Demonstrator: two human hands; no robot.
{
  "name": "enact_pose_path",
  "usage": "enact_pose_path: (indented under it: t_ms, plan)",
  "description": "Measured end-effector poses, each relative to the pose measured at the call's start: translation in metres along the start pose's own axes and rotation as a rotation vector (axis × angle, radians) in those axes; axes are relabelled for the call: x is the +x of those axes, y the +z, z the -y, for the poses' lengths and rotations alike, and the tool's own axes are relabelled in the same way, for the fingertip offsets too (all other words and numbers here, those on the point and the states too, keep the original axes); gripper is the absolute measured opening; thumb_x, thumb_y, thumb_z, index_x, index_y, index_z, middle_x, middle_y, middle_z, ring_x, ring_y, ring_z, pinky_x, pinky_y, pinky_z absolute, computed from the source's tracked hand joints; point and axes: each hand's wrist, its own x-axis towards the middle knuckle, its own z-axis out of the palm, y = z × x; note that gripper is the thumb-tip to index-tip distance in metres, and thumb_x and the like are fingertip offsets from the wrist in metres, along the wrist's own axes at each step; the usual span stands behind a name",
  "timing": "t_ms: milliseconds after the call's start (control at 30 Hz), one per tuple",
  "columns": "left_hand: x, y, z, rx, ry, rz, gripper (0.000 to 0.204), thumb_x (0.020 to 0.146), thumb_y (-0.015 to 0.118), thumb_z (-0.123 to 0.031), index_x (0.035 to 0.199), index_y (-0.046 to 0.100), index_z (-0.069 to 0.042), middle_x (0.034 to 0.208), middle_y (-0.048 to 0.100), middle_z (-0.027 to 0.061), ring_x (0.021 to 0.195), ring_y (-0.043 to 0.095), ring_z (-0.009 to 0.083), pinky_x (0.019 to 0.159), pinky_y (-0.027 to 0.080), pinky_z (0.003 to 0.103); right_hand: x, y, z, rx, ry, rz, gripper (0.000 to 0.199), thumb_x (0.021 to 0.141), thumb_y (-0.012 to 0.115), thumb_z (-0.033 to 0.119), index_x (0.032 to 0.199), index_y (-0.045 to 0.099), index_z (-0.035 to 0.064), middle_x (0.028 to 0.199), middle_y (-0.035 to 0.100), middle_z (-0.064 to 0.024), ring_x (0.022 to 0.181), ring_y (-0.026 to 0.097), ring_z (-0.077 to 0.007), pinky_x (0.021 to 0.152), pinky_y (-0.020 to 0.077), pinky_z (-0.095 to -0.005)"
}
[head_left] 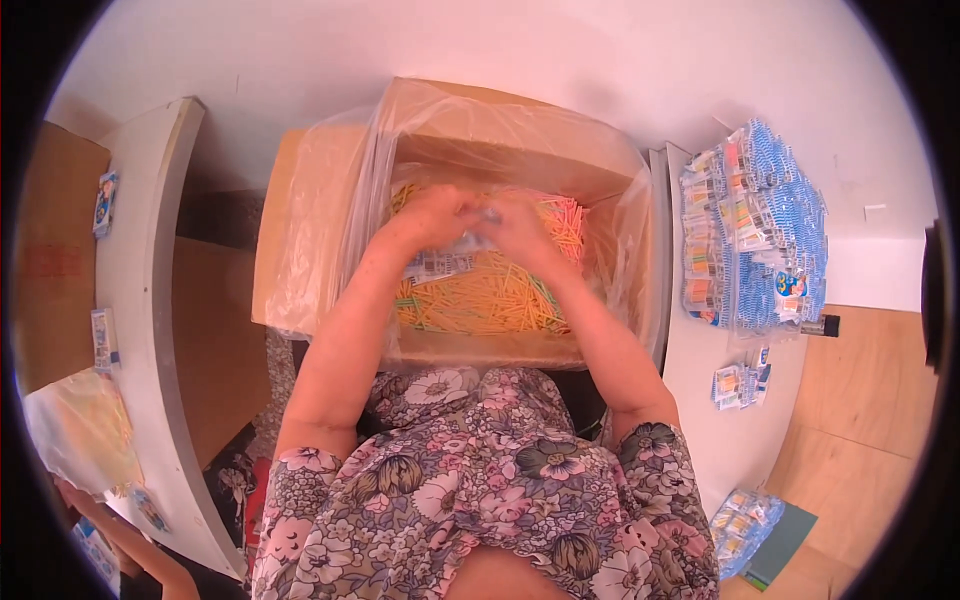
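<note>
Both my hands are raised over an open cardboard box (300,190) lined with clear plastic film. My left hand (438,218) and my right hand (518,228) meet above its middle, fingers bent inward and blurred. Between the fingertips shows a small bluish plastic packet (487,215), partly hidden by them. Many thin sticks (480,300), mostly yellow-orange with some green, fill the box bottom. Pink sticks (565,222) gather at its right side. Just below my left hand, small printed packets (440,265) lie on the sticks.
On the white table (700,400) to the right stands a large stack of blue-and-white packets (760,240). A few loose packets (738,385) and a packet bundle (745,525) lie nearer. Left, a white table edge (165,300) runs past; another person's arm (140,550) shows there.
</note>
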Motion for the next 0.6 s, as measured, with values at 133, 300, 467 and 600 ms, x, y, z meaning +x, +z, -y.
enact_pose_path:
  t_ms: [133,300,467,600]
  plan:
    - [0.006,-0.005,-0.008,0.157,-0.038,-0.061,0.011,0.078,0.059,-0.013,0.084,0.062,-0.003,0.076,0.062,0.0198,0.074,0.06,0.0373,0.064,0.045,0.043,0.01,-0.048,0.001,0.024,0.022,-0.107,0.017,0.077,0.064,0.012,0.087,0.066,-0.0007,0.074,0.065,-0.0152,0.068,0.062,-0.0231,0.063,0.0489,-0.0323]
    - [0.014,-0.008,-0.017,0.222,-0.151,-0.339,0.013,0.079,0.062,-0.016,0.083,0.061,-0.004,0.073,0.061,0.0175,0.07,0.059,0.0362,0.06,0.044,0.042,0.011,-0.063,-0.064,-0.82,-0.023,-0.18,0.018,0.081,0.054,0.012,0.086,0.066,0.0005,0.081,0.066,-0.0194,0.074,0.066,-0.0305,0.067,0.0516,-0.0387]
    - [0.017,-0.005,-0.023,0.103,-0.162,-0.375,0.012,0.079,0.062,-0.015,0.082,0.061,-0.004,0.07,0.061,0.0165,0.067,0.059,0.0341,0.059,0.044,0.041,0.024,-0.043,-0.083,-0.975,0.112,-0.211,0.021,0.082,0.048,0.007,0.085,0.066,-0.0018,0.086,0.065,-0.0223,0.081,0.065,-0.0338,0.07,0.0526,-0.0412]
    - [0.018,-0.004,-0.026,0.07,-0.17,-0.366,0.011,0.079,0.062,-0.014,0.081,0.061,-0.003,0.068,0.06,0.016,0.063,0.058,0.0323,0.057,0.043,0.039,0.024,-0.036,-0.091,-0.944,0.033,-0.222,0.02,0.08,0.048,0.004,0.087,0.065,-0.0026,0.089,0.064,-0.0231,0.082,0.065,-0.0329,0.07,0.0532,-0.0403]
